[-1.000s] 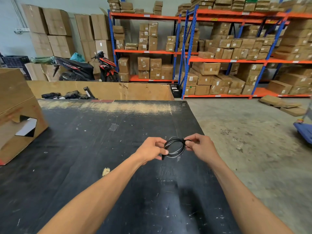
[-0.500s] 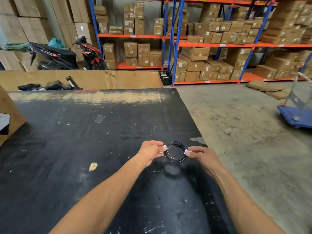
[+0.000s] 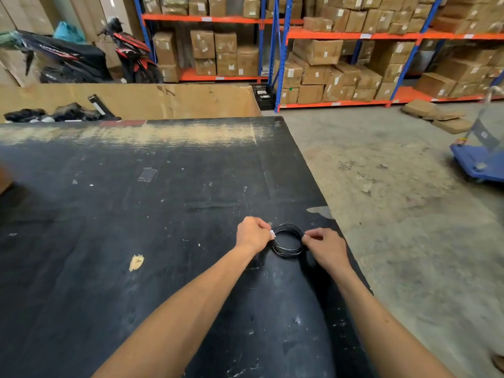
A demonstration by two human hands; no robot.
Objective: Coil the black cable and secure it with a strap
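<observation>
The black cable [image 3: 288, 251] is wound into a small round coil on the black table [image 3: 136, 219], near the table's right edge. My left hand [image 3: 252, 233] pinches the coil's left side, where a small white piece [image 3: 272, 234] shows at my fingertips. My right hand [image 3: 324, 246] pinches the coil's right side, with another small white bit at the fingertips. The coil lies low against the tabletop between both hands. I cannot tell whether the white pieces are a strap.
A torn scrap [image 3: 136, 261] and a piece of clear tape [image 3: 147, 174] lie on the table to the left. A cardboard wall [image 3: 163, 100] borders the far edge. A blue trolley [image 3: 480, 159] stands on the concrete floor at right. Shelves of boxes fill the back.
The coil and both hands have come down from above the table to the tabletop near its right edge. The view has tilted down and rightward.
</observation>
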